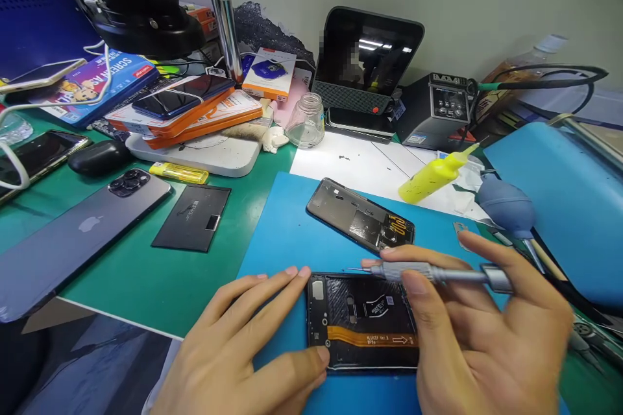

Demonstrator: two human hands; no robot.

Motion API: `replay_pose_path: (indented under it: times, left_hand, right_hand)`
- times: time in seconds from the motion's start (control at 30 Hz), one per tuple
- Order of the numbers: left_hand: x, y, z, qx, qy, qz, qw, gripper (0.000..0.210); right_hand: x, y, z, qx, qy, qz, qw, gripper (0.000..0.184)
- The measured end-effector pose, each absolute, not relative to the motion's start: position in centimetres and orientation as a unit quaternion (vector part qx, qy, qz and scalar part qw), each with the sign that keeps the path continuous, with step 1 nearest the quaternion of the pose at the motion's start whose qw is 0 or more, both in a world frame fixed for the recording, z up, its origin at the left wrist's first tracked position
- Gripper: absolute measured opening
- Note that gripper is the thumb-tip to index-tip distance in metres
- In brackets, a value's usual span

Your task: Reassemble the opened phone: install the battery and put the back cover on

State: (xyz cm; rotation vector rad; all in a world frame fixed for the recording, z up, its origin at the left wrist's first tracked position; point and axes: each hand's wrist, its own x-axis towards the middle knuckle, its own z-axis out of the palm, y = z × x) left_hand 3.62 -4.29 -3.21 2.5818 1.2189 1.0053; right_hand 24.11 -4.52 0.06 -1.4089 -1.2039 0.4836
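Two bare hands work over an opened phone (363,321) lying on a blue mat (277,233). The left hand (243,343) pinches the phone's left edge between thumb and fingers. The right hand (487,337) pinches a metal screwdriver (433,273), its tip hovering over the phone's upper edge. Just behind lies a removed back cover (360,214). A yellow squeeze bottle (433,178) and a blue air blower (506,207) sit to the right, a glass jar (305,120) further back. On the green mat (136,272) to the left rest a grey phone with an Apple logo (73,240), a black battery (192,217) and a yellow lighter (178,172). The orange ribbon's small print is too small to read.
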Motion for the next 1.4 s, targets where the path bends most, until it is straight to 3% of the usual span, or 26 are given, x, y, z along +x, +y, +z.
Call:
replay_pose_path:
  times: [0.17, 0.3, 0.43, 0.97, 1.17, 1.4]
  left_hand:
    - [2.9, -5.5, -3.4, 0.835, 0.409, 0.359, 0.083, 0.011]
    - [2.6, -5.9, -3.6, 0.825, 0.403, 0.379, 0.114, 0.018]
    - [2.7, -5.7, -4.1, 0.833, 0.384, 0.386, 0.099, 0.012]
    - [3.3, -5.8, -4.5, 0.806, 0.398, 0.423, 0.115, 0.016]
    - [1.5, -5.3, -2.0, 0.852, 0.387, 0.332, 0.116, 0.016]
    - [1.5, -0.2, 0.7, 0.849, 0.396, 0.322, 0.137, 0.015]
  right_hand:
    - [24.2, -4.6, 0.3, -0.603, -0.479, 0.224, 0.598, 0.048]
    - [24.3, -4.0, -0.2, -0.599, -0.505, 0.226, 0.578, 0.044]
    - [24.3, -3.8, -0.6, -0.607, -0.534, 0.234, 0.539, 0.041]
    - [24.2, -4.0, -0.1, -0.598, -0.507, 0.247, 0.569, 0.041]
    - [24.4, -4.0, -0.9, -0.592, -0.546, 0.248, 0.539, 0.039]
    - [24.7, -4.3, -1.0, -0.579, -0.532, 0.280, 0.551, 0.039]
